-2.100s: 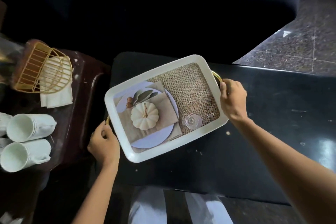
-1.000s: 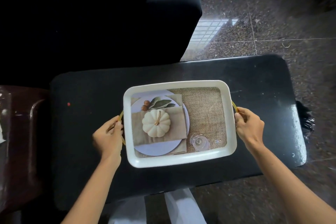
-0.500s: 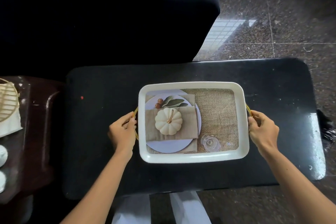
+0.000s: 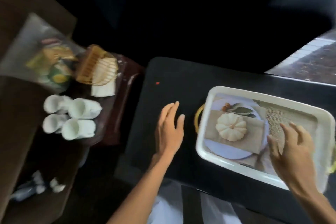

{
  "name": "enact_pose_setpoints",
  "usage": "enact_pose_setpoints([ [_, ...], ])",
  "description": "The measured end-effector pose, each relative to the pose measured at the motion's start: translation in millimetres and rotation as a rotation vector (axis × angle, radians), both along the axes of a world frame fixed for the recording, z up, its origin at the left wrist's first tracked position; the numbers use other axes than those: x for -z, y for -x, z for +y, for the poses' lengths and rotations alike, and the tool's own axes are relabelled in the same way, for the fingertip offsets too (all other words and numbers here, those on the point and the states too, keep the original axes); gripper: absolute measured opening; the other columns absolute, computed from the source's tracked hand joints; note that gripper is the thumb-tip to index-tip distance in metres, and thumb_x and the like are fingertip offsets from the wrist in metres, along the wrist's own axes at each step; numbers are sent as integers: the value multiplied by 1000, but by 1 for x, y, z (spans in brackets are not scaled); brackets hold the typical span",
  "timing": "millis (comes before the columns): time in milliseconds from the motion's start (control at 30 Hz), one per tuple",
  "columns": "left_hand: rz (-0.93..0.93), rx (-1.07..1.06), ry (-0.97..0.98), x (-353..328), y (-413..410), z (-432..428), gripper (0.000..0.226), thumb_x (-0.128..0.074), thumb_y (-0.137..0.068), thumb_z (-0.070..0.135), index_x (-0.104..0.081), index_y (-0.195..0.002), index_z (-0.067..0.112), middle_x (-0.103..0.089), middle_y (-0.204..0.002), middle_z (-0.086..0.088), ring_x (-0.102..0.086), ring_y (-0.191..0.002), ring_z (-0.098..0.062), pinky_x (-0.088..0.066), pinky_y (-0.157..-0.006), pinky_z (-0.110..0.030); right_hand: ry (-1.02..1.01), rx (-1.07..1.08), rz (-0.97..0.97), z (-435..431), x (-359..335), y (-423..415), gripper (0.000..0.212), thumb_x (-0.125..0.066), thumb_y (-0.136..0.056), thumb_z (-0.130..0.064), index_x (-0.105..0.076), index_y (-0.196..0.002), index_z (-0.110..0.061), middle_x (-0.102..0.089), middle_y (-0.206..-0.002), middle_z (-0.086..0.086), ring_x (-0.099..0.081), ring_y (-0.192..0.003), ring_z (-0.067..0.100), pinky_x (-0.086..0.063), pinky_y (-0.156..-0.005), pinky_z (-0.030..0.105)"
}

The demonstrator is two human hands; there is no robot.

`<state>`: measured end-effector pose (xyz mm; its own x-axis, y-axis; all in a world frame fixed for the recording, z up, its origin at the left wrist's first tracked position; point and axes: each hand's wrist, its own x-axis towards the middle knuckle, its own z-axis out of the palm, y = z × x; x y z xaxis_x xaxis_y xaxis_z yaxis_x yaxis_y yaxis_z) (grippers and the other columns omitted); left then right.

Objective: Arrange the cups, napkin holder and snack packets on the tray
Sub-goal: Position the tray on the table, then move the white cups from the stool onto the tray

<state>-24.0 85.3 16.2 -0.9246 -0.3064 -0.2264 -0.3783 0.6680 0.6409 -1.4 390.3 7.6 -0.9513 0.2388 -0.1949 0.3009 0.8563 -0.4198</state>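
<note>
A white tray (image 4: 207,143) with gold handles and a printed pumpkin picture lies on the black table (image 4: 163,71) at the right. My left hand (image 4: 169,129) hovers open over the table just left of the tray's handle. My right hand (image 4: 291,149) is open above the tray's right part, fingers spread. On the brown side table (image 4: 125,78) at the left lie several white cups (image 4: 72,118) on their sides, a gold wire napkin holder (image 4: 98,69) with white napkins, and blurred snack packets (image 4: 52,63) behind it.
A dark sofa fills the top of the view. Polished stone floor (image 4: 309,56) shows at the upper right. Some white crumpled items (image 4: 40,183) lie at the lower left. My lap in light cloth is at the bottom edge.
Both hands have let go of the tray's handles. The view has swung left, bringing the cups, napkin holder and packets into sight. My left hand has moved left, away from the tray.
</note>
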Motion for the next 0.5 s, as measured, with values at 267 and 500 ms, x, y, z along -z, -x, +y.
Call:
enact_pose_setpoints([
  [267,168,-92,336,-47,-67,-120,47,-65,-98,25,-58,-143,14,-51,-153,-11,-50,-141,-28,-43,-114,-46,-63,-639,-46,-202,-25,8,88,-31,-88,-63,-36,-152,-3,-24,-163,19,-14,-152,43,-29,-112,65],
  [500,196,-487,286,-63,-111,-221,41,-62,-100,19,-61,-139,9,-54,-146,-13,-52,-137,-28,-36,-116,-24,-8,-999,14,-347,-39,-9,83,-33,-93,-63,-25,-158,-13,-15,-167,10,-4,-155,33,-27,-118,60],
])
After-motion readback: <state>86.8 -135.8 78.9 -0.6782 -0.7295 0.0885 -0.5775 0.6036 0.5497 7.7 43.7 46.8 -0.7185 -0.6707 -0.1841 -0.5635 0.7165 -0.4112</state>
